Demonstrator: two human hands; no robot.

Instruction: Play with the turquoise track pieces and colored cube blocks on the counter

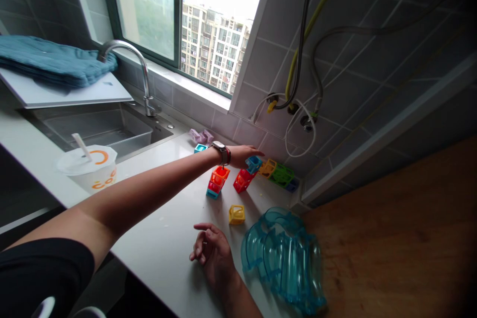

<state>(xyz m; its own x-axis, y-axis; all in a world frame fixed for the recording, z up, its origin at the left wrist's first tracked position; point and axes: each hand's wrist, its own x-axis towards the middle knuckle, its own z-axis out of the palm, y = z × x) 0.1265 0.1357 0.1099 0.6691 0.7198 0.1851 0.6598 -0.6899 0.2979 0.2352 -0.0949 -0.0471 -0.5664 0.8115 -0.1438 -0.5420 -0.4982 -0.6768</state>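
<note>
My left hand (240,156), with a watch on its wrist, reaches across the counter to a blue cube block (254,163). Its fingers are round the far side of that block, partly hidden, and the block sits at the top of a leaning red stack (243,180). To the left stands another stack (218,180), orange-red above and blue at its base. Palm turned up, my right hand (213,253) is held over the near counter with loosely curled, parted fingers and nothing in them. A yellow cube block (236,214) lies just beyond it.
Orange blocks (267,168) and green blocks (281,174) line the wall. Lilac pieces (201,135) lie near the sink (100,126). Clear teal plastic parts (285,258) sit at the right, a drink cup (89,166) at the left. A hose (298,59) hangs on the wall.
</note>
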